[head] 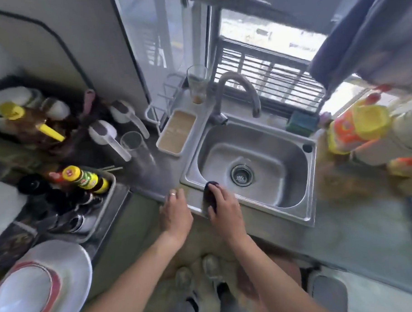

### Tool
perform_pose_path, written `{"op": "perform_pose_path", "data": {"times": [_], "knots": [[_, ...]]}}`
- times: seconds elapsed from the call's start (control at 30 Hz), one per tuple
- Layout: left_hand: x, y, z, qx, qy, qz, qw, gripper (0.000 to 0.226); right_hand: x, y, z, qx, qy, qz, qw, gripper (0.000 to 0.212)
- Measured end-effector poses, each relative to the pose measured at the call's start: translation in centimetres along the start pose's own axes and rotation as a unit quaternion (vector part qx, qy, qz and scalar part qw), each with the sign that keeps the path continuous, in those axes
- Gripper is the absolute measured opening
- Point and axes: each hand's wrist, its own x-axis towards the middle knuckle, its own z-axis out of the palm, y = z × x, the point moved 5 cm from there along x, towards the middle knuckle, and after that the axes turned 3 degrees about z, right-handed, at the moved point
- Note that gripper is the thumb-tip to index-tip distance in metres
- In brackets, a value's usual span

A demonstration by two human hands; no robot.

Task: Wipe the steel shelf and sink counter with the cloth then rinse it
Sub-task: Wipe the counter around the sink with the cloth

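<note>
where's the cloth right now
In the head view, the dark cloth lies under the right hand on the sink's front rim, left of the drain, with the left hand beside it.

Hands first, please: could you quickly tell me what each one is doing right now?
Left hand: open, holding nothing, fingers resting on the sink's front rim.
Right hand: pressing the dark cloth onto that rim.
</note>
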Motion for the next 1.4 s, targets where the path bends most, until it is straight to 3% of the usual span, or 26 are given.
{"op": "perform_pose_path", "data": {"times": [0.23, 0.43, 0.63, 1.07, 1.27, 1.4], "knots": [[3.3, -6.9, -1.5, 0.000, 0.044, -0.030, 0.999, 0.042, 5.5, -6.9, 11.0, -0.091, -0.022, -0.120, 0.988, 0.056], [4.0, -11.1, -0.2, -0.002, 0.022, -0.003, 1.000, 0.062, 6.5, -6.5, 16.7, -0.133, -0.072, -0.124, 0.981, 0.061], [4.2, -10.2, 0.9, -0.017, -0.009, -0.002, 1.000, 0.066, 6.3, -4.9, 15.9, -0.122, -0.075, -0.156, 0.977, 0.062], [4.2, -8.9, 1.6, 0.033, -0.026, -0.017, 0.999, 0.044, 2.6, -0.5, 12.0, -0.102, -0.095, -0.166, 0.976, 0.079], [4.2, -8.1, 1.8, 0.040, -0.032, -0.030, 0.998, 0.039, 0.5, 2.7, 8.8, -0.130, -0.062, -0.137, 0.980, 0.085], [4.3, -8.2, 1.8, 0.039, -0.034, -0.022, 0.998, 0.042, 0.9, 3.5, 7.2, -0.144, 0.004, -0.105, 0.984, 0.071]]}}
